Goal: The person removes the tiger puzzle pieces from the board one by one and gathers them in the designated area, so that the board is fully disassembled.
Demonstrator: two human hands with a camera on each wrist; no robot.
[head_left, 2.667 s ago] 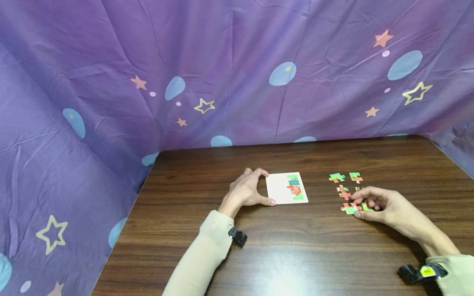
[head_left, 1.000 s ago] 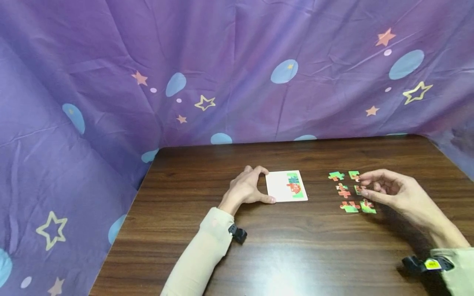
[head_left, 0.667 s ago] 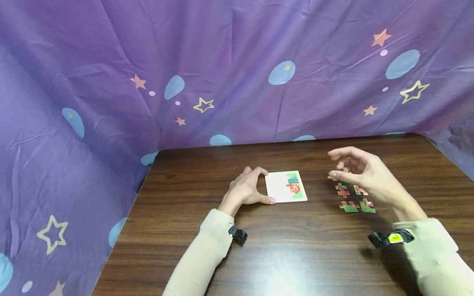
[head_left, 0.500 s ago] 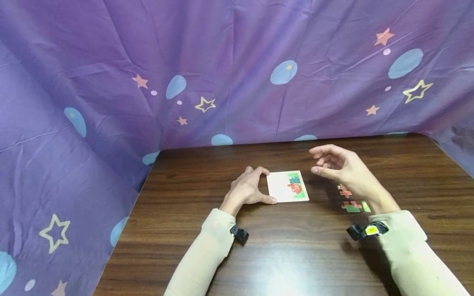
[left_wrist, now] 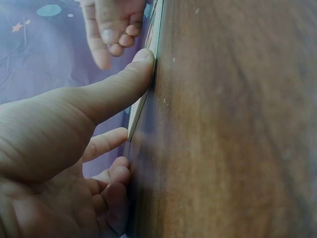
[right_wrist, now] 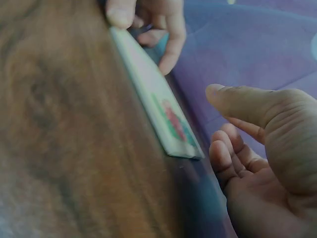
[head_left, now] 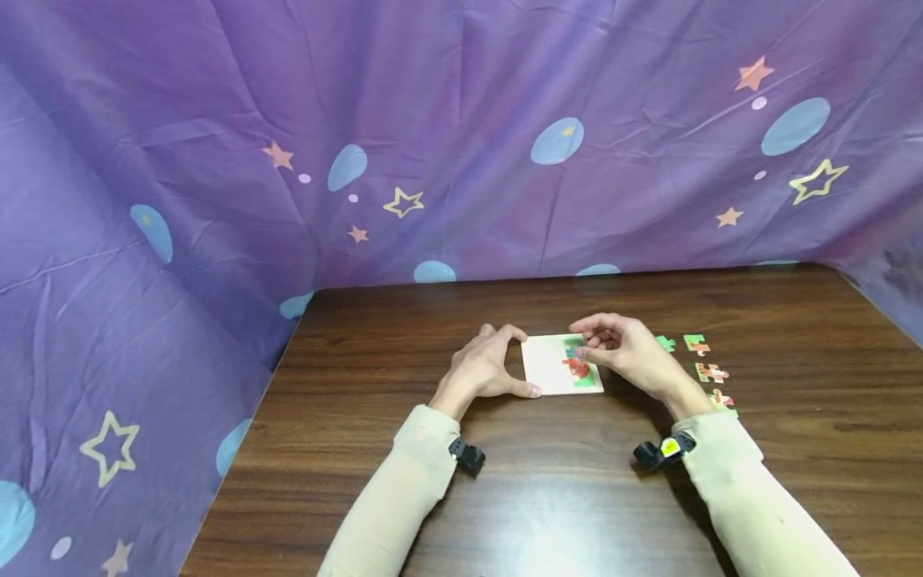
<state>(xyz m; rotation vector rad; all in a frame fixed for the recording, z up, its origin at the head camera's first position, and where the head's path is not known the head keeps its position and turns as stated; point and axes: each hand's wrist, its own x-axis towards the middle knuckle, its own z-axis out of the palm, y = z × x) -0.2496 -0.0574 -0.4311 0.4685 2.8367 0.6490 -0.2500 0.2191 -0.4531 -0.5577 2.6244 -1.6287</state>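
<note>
A white puzzle board (head_left: pixel 542 367) lies flat on the table, with joined green, blue and red puzzle pieces (head_left: pixel 579 369) along its right side. My left hand (head_left: pixel 481 370) holds the board's left edge between thumb and index finger, near its two left corners. Over the board's right part hovers my right hand (head_left: pixel 626 353), fingers loosely bent and thumb apart from them. In the right wrist view, no piece shows between the fingers of this right hand (right_wrist: pixel 262 148). It covers part of the board's upper right area.
Loose puzzle pieces lie on the wooden table (head_left: pixel 562 489) right of the board, among them a green one (head_left: pixel 665 344), a green-and-red one (head_left: pixel 696 344) and a red one (head_left: pixel 712 373). My right forearm hides others. A purple curtain (head_left: pixel 447 120) hangs behind.
My right hand has moved left from the loose pieces, passing above them, and lowered over the board's right side. My left hand has kept its hold on the board.
</note>
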